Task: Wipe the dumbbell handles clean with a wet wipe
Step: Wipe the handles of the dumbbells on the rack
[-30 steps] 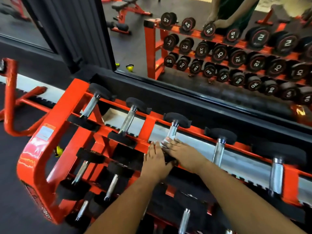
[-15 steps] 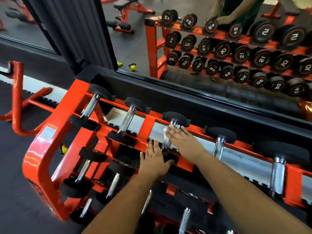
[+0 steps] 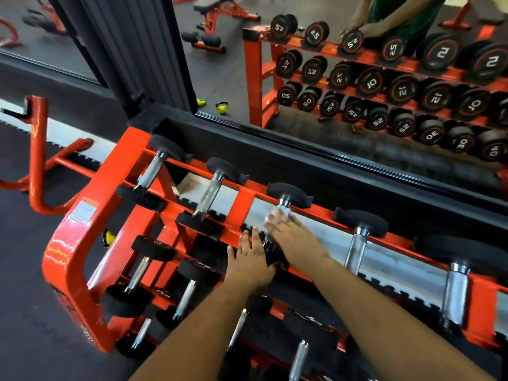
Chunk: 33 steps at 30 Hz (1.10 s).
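The third dumbbell on the top row of the orange rack has black heads and a chrome handle. My right hand lies over the upper part of that handle, its fingers wrapped round a white wet wipe that shows at my fingertips. Most of the handle is hidden under this hand. My left hand rests flat, fingers straight, on the dumbbell's near black head.
More dumbbells sit either side on the top row, to the left and to the right, with lower rows below. A wall mirror behind the rack reflects it and a person. Black floor mats lie to the left.
My right hand has slid with the wipe up the handle, from its near end toward the far head. My left hand stays flat on the near head.
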Motion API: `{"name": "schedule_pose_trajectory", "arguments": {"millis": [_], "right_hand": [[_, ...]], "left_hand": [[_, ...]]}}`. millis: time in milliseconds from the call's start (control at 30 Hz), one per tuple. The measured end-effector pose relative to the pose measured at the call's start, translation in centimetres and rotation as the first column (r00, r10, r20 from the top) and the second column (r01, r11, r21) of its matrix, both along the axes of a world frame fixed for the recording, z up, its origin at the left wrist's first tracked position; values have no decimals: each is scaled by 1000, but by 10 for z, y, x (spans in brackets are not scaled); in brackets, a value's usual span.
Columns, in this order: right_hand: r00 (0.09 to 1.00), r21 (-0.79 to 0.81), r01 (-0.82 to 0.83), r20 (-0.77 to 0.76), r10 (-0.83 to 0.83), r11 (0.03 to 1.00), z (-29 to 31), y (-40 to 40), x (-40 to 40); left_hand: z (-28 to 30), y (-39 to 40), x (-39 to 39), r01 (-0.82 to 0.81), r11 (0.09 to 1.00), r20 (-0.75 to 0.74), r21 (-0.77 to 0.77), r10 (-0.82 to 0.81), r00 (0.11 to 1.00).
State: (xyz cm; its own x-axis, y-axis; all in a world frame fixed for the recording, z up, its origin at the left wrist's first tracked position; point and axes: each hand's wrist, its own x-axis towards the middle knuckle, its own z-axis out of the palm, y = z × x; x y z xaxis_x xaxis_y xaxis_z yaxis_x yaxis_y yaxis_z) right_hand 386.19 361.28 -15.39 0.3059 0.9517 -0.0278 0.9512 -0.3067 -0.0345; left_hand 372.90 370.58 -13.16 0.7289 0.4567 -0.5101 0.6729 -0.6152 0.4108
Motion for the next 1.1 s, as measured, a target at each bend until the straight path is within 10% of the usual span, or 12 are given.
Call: {"name": "schedule_pose_trajectory", "arguments": {"millis": [133,233,367,500,667,867,1033,1100], "right_hand": [[981,-3,-193,-29,193,981,-8,-20,9],[978,102,135,-175,-116,986,-6,-8,11],[614,217,638,-722,-318,739,-6,9,-28],[243,38,850,-914,-326,526,0,12,-54],[-43,-156,907,-958,-283,392,21,44,-18],[168,-154,828,-849,-500,540,15,18,-54],[-268,-308,903,-949,-166,301,33,52,-13],[-304,-341,891,-938,-166,298,34,53,-6]], "left_hand": [[-2,1,1,-4,1000,17,-1,4,1000],[-3,-1,-1,-5,1000,7,8,5,1000],[-2,1,-1,1,1000,7,-2,-1,1000],[0,1,-1,5,1000,7,0,-5,1000],[-2,1,-3,11,1000,6,-3,-11,1000],[1,1,-2,15,1000,-6,-2,-15,1000],[-3,1,-3,10,1000,6,4,-10,1000],[-2,1,-3,9,1000,3,5,-9,1000]]}}
